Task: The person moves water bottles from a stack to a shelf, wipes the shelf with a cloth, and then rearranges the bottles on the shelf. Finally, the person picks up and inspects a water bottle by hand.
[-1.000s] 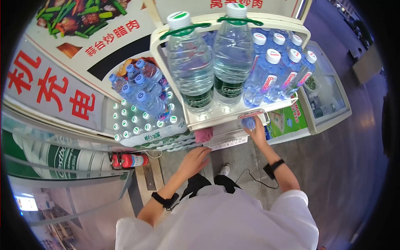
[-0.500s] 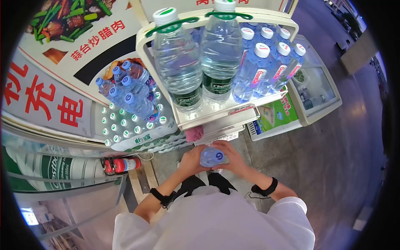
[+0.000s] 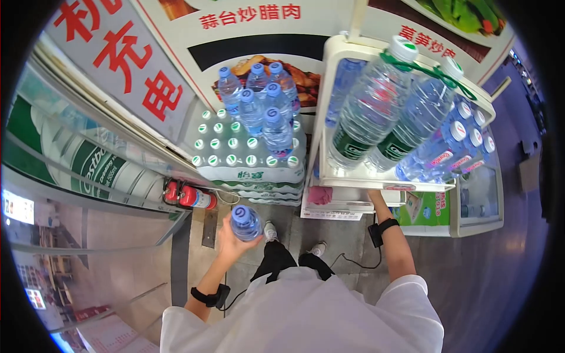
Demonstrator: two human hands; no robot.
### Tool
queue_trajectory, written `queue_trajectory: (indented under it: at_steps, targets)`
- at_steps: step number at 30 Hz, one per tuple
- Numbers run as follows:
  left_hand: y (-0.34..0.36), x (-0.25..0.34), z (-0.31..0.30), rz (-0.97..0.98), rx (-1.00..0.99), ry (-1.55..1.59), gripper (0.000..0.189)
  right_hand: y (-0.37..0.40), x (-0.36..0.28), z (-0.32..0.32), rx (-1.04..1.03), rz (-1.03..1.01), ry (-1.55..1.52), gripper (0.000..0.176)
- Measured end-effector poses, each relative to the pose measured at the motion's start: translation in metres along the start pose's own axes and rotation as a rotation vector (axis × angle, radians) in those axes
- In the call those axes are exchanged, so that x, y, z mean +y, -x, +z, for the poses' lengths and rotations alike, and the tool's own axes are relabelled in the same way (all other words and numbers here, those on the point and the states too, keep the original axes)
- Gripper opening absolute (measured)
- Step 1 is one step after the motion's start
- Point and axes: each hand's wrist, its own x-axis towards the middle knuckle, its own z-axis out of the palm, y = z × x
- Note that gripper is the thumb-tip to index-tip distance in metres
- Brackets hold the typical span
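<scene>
Since the earlier frame our hands have parted: the bottle (image 3: pixel 246 223) they clasped together is now in our left hand (image 3: pixel 234 240) alone, out toward seven or eight o'clock, and our right hand (image 3: pixel 375 194) has gone to the rack (image 3: pixel 329 176) near three o'clock. Our view has swung too, so the rack sits farther right.

From the left, near nine o'clock, we see red fire extinguishers (image 3: pixel 191 196). Just right of them, our left hand is clamped around the bottle, its blue cap facing up toward us.

At ten o'clock stand stacked packs (image 3: pixel 250 175) of white-and-green-capped bottles in clear wrap. Six loose blue-capped bottles (image 3: pixel 276 132) stand on top, toward eleven o'clock, six as before.

At two o'clock, the rack's upper tray holds two large bottles (image 3: pixel 368 112) with green handles and, right of them, smaller white-capped bottles (image 3: pixel 450 141). A pink cloth (image 3: pixel 321 195) lies on the level below. Our right hand reaches in at this level, its fingers hidden; we cannot tell whether they grip anything.

At three o'clock, the glass-topped freezer (image 3: pixel 497 219) has bottles inside.
</scene>
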Motion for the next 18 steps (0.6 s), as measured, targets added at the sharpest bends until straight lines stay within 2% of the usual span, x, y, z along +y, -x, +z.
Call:
queue_trajectory:
  at_steps: [1,5,7,10,13,16,18]
  targets:
    - [0.002,-0.005,-0.005,-0.029,0.013,-0.032,0.093,-0.001,0.005,0.006,0.046,-0.022,0.017,0.044]
    - [0.005,-0.031,-0.017,-0.033,0.108,-0.019,0.092,0.006,0.029,0.023,0.194,-0.112,0.036,0.043]
    - [-0.002,-0.03,-0.025,-0.043,0.136,0.016,0.092,0.018,0.023,0.015,0.193,-0.111,0.005,0.043]
    - [-0.025,-0.022,-0.041,-0.013,0.206,0.047,0.09,0.034,-0.022,-0.035,0.02,0.048,-0.097,0.049]
    - [-0.068,-0.014,-0.052,0.016,0.257,0.156,0.086,0.057,-0.103,-0.108,-0.196,0.166,-0.076,0.059]
    - [-0.125,-0.01,-0.055,0.104,0.317,0.235,0.08,0.09,-0.127,-0.125,0.046,-0.065,-0.148,0.069]
    - [-0.167,-0.007,-0.055,0.125,0.306,0.263,0.077,0.108,-0.146,-0.14,0.044,-0.125,-0.084,0.073]
